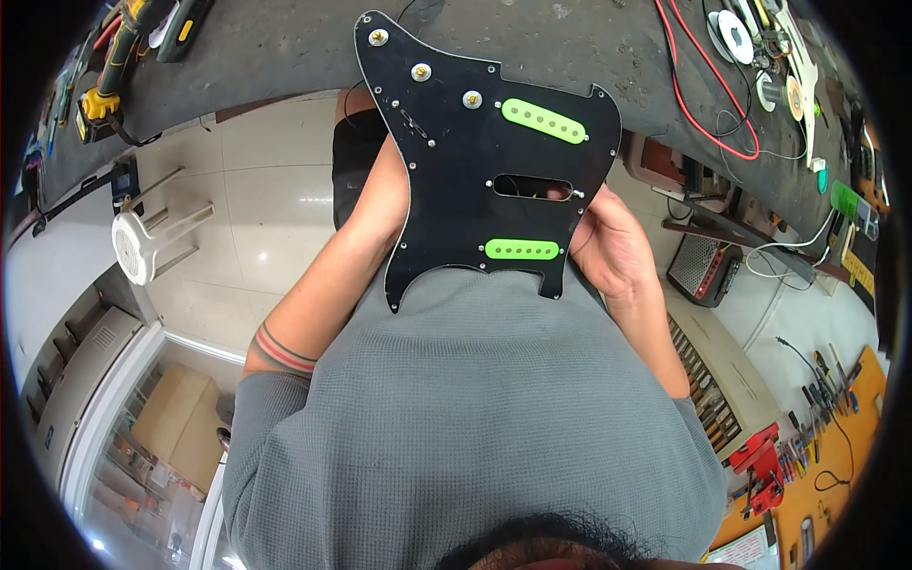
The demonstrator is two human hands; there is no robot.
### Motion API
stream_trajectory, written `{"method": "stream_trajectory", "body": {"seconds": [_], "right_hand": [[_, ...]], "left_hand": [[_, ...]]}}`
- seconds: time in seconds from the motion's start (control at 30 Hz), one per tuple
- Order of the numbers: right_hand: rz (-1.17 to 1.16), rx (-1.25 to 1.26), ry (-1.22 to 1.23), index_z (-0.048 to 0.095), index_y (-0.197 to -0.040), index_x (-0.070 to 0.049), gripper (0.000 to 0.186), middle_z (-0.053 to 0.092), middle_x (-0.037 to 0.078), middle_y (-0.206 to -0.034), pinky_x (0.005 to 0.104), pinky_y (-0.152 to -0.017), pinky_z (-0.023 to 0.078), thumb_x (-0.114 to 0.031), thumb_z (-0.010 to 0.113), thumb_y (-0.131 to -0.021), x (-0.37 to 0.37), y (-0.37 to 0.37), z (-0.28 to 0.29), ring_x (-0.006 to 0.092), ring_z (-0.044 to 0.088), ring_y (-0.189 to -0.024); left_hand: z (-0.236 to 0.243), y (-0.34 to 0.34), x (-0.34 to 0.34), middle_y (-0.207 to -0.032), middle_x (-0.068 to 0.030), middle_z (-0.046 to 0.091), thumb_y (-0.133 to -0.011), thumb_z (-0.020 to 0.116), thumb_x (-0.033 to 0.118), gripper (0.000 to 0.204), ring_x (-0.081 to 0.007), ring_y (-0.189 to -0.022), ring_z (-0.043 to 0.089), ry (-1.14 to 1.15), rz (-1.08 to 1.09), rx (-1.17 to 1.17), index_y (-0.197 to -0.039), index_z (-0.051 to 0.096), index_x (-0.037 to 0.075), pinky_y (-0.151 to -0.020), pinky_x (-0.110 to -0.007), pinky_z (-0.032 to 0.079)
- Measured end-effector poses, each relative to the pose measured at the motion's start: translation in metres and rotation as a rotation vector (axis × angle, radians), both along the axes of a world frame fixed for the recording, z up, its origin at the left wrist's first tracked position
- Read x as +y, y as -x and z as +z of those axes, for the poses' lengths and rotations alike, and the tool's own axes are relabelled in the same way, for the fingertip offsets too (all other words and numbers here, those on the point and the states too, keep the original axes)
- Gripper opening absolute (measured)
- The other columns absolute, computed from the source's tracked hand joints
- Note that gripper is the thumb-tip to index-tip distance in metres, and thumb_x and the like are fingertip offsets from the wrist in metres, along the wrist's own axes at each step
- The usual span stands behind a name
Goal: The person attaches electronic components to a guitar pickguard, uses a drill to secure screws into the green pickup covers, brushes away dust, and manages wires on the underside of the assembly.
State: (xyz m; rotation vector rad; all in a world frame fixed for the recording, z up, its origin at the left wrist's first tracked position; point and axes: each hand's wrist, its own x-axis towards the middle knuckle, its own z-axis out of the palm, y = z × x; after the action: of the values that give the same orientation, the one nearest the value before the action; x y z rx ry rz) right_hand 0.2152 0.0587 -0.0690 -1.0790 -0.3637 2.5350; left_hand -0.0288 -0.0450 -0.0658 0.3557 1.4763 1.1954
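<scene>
A black guitar pickguard [451,180] is tilted up in front of my chest, its far end over the workbench edge. Two lime-green pickups [543,122] sit in it, with a vacant middle slot between them. Three bare pot shafts with nuts and a switch slot [414,123] are toward its upper left. My left hand [388,190] reaches behind the left edge; its fingers are hidden. At the lower right edge, my right hand [613,242] holds the pickguard, fingers curled behind. A bit of finger and thin wires show through the middle slot.
The dark workbench [285,47] runs across the far side. On it are a yellow-black power drill [104,100], red cable [708,123] and wire spools [730,38]. A white stool [138,247] stands left; a small amplifier [701,271] and red vise [760,465] are right.
</scene>
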Motion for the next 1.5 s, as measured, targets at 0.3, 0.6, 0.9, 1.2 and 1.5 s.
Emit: {"method": "stream_trajectory", "body": {"seconds": [0.3, 0.6, 0.9, 1.2, 1.5], "right_hand": [[0.019, 0.024, -0.057, 0.06, -0.143, 0.007, 0.051, 0.074, 0.021, -0.128, 0.0354, -0.1, 0.058, -0.034, 0.053, -0.113, -0.001, -0.008, 0.021, 0.0212, 0.073, -0.114], [0.132, -0.148, -0.228, 0.065, -0.14, 0.0, 0.047, 0.076, 0.011, -0.124, 0.029, -0.096, 0.053, -0.027, 0.074, -0.103, 0.0, -0.003, 0.031, 0.0118, 0.07, -0.109], [0.101, -0.289, -0.392, 0.073, -0.121, 0.001, 0.023, 0.079, 0.011, -0.109, 0.0303, -0.086, 0.057, -0.015, 0.072, -0.104, -0.003, 0.007, 0.041, 0.0133, 0.073, -0.093], [0.116, -0.308, -0.452, 0.073, -0.118, 0.003, 0.02, 0.08, 0.013, -0.107, 0.0288, -0.083, 0.058, -0.011, 0.071, -0.104, -0.005, 0.006, 0.041, 0.0142, 0.074, -0.093], [0.095, -0.34, -0.48, 0.073, -0.118, 0.002, 0.02, 0.08, 0.013, -0.108, 0.0285, -0.083, 0.057, -0.01, 0.072, -0.103, -0.005, 0.006, 0.042, 0.0147, 0.074, -0.095]], "left_hand": [[-0.011, 0.001, -0.002, -0.133, -0.0121, 0.069, -0.111, 0.058, 0.021, 0.046, -0.0168, -0.117, 0.069, -0.045, 0.007, -0.04, -0.15, 0.054, -0.003, -0.097, -0.033, 0.06], [-0.02, 0.004, -0.006, -0.134, -0.0126, 0.07, -0.107, 0.065, 0.017, 0.045, -0.018, -0.117, 0.069, -0.124, -0.073, 0.037, -0.147, 0.058, -0.004, -0.098, -0.035, 0.06], [-0.021, 0.002, -0.007, -0.134, -0.0125, 0.07, -0.107, 0.066, 0.016, 0.045, -0.0182, -0.117, 0.069, -0.188, -0.141, 0.088, -0.146, 0.058, -0.004, -0.098, -0.035, 0.06], [-0.023, -0.001, -0.01, -0.134, -0.0124, 0.07, -0.106, 0.067, 0.015, 0.045, -0.0183, -0.117, 0.07, -0.262, -0.208, 0.106, -0.146, 0.059, -0.004, -0.098, -0.035, 0.06], [-0.024, 0.001, -0.012, -0.134, -0.0123, 0.07, -0.105, 0.068, 0.014, 0.045, -0.0185, -0.117, 0.07, -0.308, -0.259, 0.097, -0.145, 0.059, -0.004, -0.098, -0.035, 0.061]]}}
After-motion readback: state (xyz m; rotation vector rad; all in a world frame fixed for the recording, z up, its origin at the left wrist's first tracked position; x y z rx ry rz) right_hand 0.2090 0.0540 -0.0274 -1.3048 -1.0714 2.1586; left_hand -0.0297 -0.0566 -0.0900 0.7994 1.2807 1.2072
